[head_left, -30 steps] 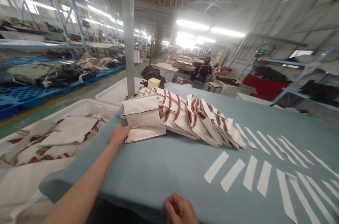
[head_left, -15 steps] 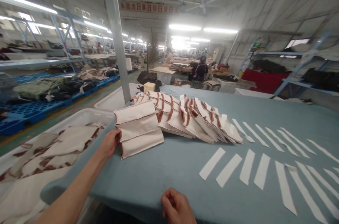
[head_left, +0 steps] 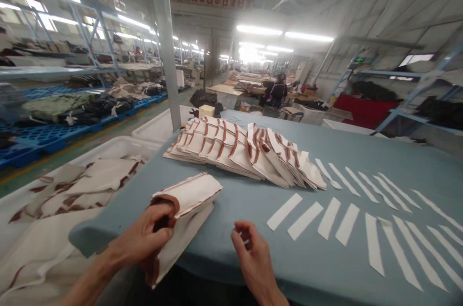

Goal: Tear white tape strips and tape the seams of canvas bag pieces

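Note:
A cream fabric bag piece with brown binding is gripped at its bound edge by my left hand. Some of those fingers are hidden inside its fold. The piece tilts over the near edge of the teal-covered table. To its right, my right hand hovers near the table edge with fingers curled but apart, holding nothing. Behind both hands lies an overlapping row of similar cream pieces with brown trim. White fabric strips are spread in two rows on the right of the table.
A white bin of cream and brown pieces stands left of the table. A grey metal post rises at the table's far left corner. Blue pallets with garments line the left aisle. A person is farther back.
My left hand has drawn the cream piece away from the row, toward me, and the piece has tilted and folded. My right hand has risen forward and its fingers have loosened.

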Tool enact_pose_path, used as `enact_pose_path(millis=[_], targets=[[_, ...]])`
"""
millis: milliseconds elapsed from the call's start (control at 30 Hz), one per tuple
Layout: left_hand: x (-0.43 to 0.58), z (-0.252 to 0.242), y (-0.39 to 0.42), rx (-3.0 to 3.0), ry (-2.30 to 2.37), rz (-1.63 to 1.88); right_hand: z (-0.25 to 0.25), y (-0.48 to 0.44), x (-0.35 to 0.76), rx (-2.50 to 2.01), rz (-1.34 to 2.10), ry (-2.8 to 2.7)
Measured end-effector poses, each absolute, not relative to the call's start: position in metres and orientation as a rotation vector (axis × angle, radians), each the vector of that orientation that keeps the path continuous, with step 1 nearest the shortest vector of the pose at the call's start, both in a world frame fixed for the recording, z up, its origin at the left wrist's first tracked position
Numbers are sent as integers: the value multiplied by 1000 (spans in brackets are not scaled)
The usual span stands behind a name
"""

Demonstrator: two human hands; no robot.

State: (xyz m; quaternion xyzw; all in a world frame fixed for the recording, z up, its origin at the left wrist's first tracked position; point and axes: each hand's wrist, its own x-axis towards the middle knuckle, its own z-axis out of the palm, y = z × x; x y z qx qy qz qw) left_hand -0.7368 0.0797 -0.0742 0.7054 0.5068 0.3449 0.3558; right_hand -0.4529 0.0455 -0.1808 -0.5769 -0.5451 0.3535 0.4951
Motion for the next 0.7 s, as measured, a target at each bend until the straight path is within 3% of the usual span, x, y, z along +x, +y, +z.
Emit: enact_pose_path(millis=[167,567,700], targets=[[-694,-51,47,2131,1076,532,-115,64,-440,-1094,401,-1763],[-684,-62,31,2598,908,330,-71,107,-455,-757,527,-2330],[-694,-78,25,2372,948,523,-73,103,-455,-800,443,-2420]])
